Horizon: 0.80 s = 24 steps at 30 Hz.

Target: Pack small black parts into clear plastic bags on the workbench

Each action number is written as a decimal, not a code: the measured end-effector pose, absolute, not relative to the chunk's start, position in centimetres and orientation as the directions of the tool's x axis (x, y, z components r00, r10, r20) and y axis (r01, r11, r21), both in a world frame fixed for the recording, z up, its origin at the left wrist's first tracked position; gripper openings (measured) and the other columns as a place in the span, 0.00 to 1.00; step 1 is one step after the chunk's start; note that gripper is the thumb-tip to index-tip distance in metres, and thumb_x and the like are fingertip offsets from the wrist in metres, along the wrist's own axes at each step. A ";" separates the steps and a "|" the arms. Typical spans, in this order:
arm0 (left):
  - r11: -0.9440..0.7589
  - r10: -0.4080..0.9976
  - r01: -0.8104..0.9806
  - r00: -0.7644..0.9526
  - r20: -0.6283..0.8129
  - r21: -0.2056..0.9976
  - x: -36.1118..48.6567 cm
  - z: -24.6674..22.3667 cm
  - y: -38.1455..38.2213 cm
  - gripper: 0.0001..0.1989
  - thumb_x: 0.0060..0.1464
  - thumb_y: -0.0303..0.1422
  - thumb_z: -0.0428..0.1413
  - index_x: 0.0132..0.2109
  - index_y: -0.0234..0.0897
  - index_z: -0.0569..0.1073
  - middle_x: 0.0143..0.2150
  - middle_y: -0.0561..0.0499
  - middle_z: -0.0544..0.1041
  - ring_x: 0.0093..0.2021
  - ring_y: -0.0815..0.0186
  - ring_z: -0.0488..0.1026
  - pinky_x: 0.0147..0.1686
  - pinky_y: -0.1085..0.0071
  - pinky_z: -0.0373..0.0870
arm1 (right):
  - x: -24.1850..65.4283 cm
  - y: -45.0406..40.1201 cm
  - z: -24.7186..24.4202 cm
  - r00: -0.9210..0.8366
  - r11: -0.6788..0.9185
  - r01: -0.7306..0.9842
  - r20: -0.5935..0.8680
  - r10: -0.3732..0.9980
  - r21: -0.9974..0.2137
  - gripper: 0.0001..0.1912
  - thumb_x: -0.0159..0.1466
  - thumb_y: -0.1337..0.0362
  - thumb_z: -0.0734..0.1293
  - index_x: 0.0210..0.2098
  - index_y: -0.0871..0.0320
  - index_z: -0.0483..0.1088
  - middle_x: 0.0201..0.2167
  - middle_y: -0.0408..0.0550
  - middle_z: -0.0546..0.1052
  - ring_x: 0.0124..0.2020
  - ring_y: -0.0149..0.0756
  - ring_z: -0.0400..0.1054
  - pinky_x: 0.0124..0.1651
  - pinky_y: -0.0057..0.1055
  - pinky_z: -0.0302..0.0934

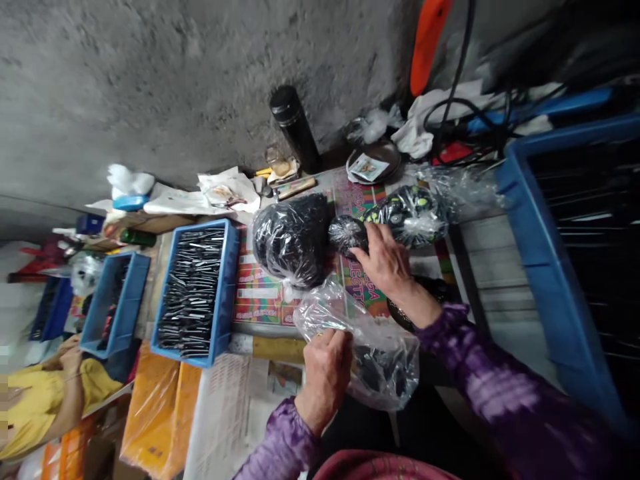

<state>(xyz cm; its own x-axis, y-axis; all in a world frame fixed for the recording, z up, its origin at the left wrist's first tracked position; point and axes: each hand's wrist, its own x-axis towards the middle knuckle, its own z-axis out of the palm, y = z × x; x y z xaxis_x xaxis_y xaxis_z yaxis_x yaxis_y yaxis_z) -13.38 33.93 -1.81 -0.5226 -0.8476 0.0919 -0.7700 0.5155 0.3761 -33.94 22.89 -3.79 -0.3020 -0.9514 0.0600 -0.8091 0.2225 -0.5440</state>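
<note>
My left hand [327, 373] is closed on the gathered edge of a clear plastic bag [387, 373], which hangs down at the table's front edge with dark contents inside. My right hand [385, 260] rests with curled, slightly parted fingers on a small plastic-wrapped black bundle [347, 235]; its thumb and fingertips touch the bundle's right side. Left of it sits a larger bag full of black items [293, 240]. A bag with black and yellow-green pieces [413, 215] lies just beyond my right hand.
A blue crate of thin black parts [195, 293] stands at left, a large blue crate [545, 260] at right. A black flask [295, 127] and a round dish [375, 163] stand by the wall. A person in yellow [35, 407] sits at far left.
</note>
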 end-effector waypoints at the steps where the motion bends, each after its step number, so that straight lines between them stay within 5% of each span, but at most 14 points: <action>1: 0.519 -0.847 -0.772 -0.523 0.098 0.367 -13.3 -2.0 34.0 0.13 0.62 0.21 0.50 0.31 0.38 0.70 0.25 0.54 0.71 0.24 0.71 0.66 0.27 0.72 0.56 | -33.6 21.9 -3.8 -0.323 0.264 -0.809 0.021 -0.946 -0.525 0.30 0.67 0.60 0.70 0.63 0.69 0.65 0.58 0.68 0.71 0.47 0.52 0.73 0.42 0.39 0.67; 4: 0.518 -0.852 -0.786 -0.510 0.120 0.337 -13.0 -2.3 34.2 0.13 0.62 0.21 0.50 0.30 0.38 0.69 0.24 0.55 0.71 0.24 0.71 0.66 0.26 0.71 0.56 | -33.1 20.1 -4.1 -0.369 0.369 -0.814 -0.093 -0.925 -0.449 0.29 0.66 0.55 0.72 0.60 0.67 0.68 0.56 0.66 0.71 0.42 0.50 0.73 0.38 0.38 0.64; 7: 0.509 -0.859 -0.797 -0.494 0.133 0.326 -12.7 -2.6 34.1 0.13 0.63 0.21 0.50 0.30 0.38 0.69 0.24 0.55 0.71 0.23 0.71 0.66 0.26 0.71 0.56 | -33.2 19.3 -4.8 -0.363 0.374 -0.821 -0.112 -0.925 -0.431 0.17 0.67 0.58 0.70 0.52 0.60 0.75 0.53 0.59 0.73 0.40 0.46 0.72 0.37 0.35 0.60; 12: 0.497 -0.867 -0.804 -0.479 0.140 0.326 -12.5 -2.7 33.6 0.14 0.63 0.22 0.49 0.30 0.39 0.70 0.24 0.55 0.71 0.23 0.71 0.65 0.26 0.71 0.55 | -34.1 19.6 -6.9 -0.382 0.276 -0.762 0.062 -0.922 -0.586 0.07 0.64 0.67 0.67 0.39 0.59 0.79 0.41 0.54 0.77 0.42 0.45 0.70 0.41 0.34 0.59; 17: 0.538 -0.834 -0.777 -0.546 0.077 0.326 -12.9 -2.1 32.9 0.13 0.65 0.23 0.49 0.33 0.39 0.72 0.26 0.53 0.73 0.26 0.69 0.68 0.27 0.71 0.58 | -35.0 23.1 -7.4 -0.394 0.099 -0.664 0.234 -0.889 -0.741 0.06 0.61 0.65 0.66 0.28 0.57 0.73 0.32 0.51 0.75 0.34 0.41 0.68 0.37 0.34 0.60; 24: 0.739 -0.672 -0.648 -0.725 0.148 0.184 -14.4 -0.3 31.3 0.12 0.63 0.22 0.50 0.44 0.40 0.75 0.30 0.52 0.74 0.28 0.64 0.69 0.29 0.67 0.62 | -37.6 29.3 -4.8 -0.438 0.017 -0.568 0.285 -0.853 -0.823 0.10 0.65 0.58 0.66 0.30 0.55 0.70 0.31 0.48 0.74 0.33 0.40 0.70 0.36 0.33 0.61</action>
